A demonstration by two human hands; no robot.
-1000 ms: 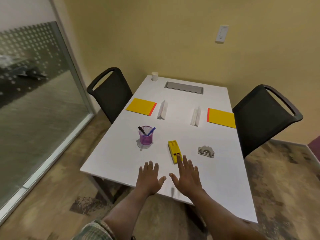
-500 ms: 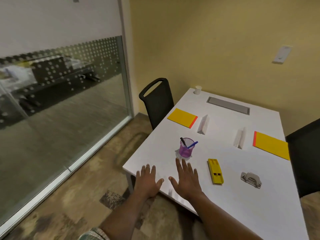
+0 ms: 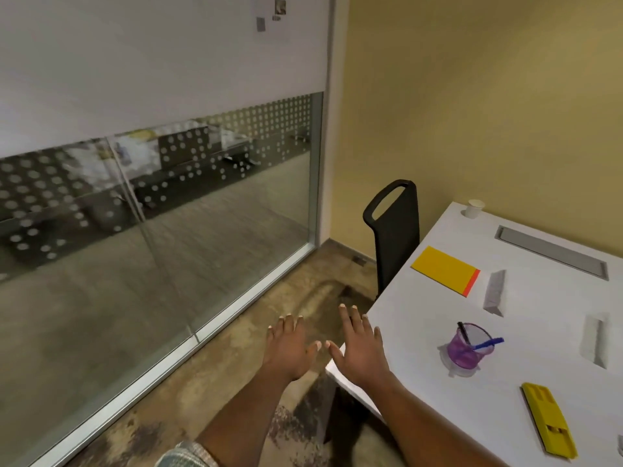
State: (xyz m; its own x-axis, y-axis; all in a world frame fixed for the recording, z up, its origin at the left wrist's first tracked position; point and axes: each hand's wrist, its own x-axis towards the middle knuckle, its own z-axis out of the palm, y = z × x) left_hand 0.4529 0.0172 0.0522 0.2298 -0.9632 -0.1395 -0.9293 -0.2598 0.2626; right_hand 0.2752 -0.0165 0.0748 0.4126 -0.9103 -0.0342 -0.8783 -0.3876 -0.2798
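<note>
**A:** What is nearest the camera?

**B:** Two bare hands, palms down, fingers straight and spread, holding nothing. The left grip [image 3: 286, 348] hovers over the floor, off the surface. The right grip [image 3: 362, 348] is over the near left corner of the white surface [image 3: 414, 335]. I cannot tell whether it touches.

**A:** Where is the closest thing to pick up?

**B:** A purple pen cup [image 3: 467, 345] stands upright with two pens in it, near the left edge and just beyond the right grip. A yellow plastic case [image 3: 547, 421] lies further right, toward the near edge.

**A:** What might go wrong?

**B:** A quick sideways reach could probably clip the light cup's rim and tip it, spilling the pens. The left grip has nothing beneath it, so leaning on it would find no support.

**A:** And room to move?

**B:** There is bare surface between the corner and the cup. Farther along the left edge lie a yellow notepad [image 3: 445, 269] and a folded white card [image 3: 495, 291]. A black chair [image 3: 396, 230] stands against that edge. Open floor runs left to a glass partition [image 3: 168, 230].
</note>
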